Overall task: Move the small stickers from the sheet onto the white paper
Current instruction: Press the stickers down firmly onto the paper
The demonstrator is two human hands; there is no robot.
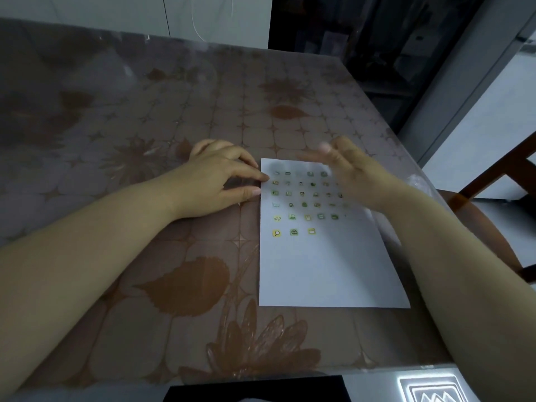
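Blurring across the paper's [324, 265] far right corner, the right hand [352, 172] hangs above the rows of stickers [304, 198], its fingers spread and smeared by motion, so that whether it holds anything cannot be told. It hides the right ends of the upper rows, and the stickers nearest it are too soft to read. A sheet separate from the paper cannot be made out.

The left hand [216, 181] rests on the table [130, 140] just beside the paper's left edge, fingers loosely curled, forefinger tip touching that edge and thumb just short of it; nothing shows in its grip.

The white paper lies flat on the right half of the table, near the right edge, its long side running away from the person. Small square stickers, green and yellow, sit in six rough rows over its far half; the nearest row has three, a yellow one with a magnifying glass at its left. The near half is bare white.

A chair [493, 181] is cut off at the right, and a dark object [255, 390] at the bottom edge is too cropped to identify.
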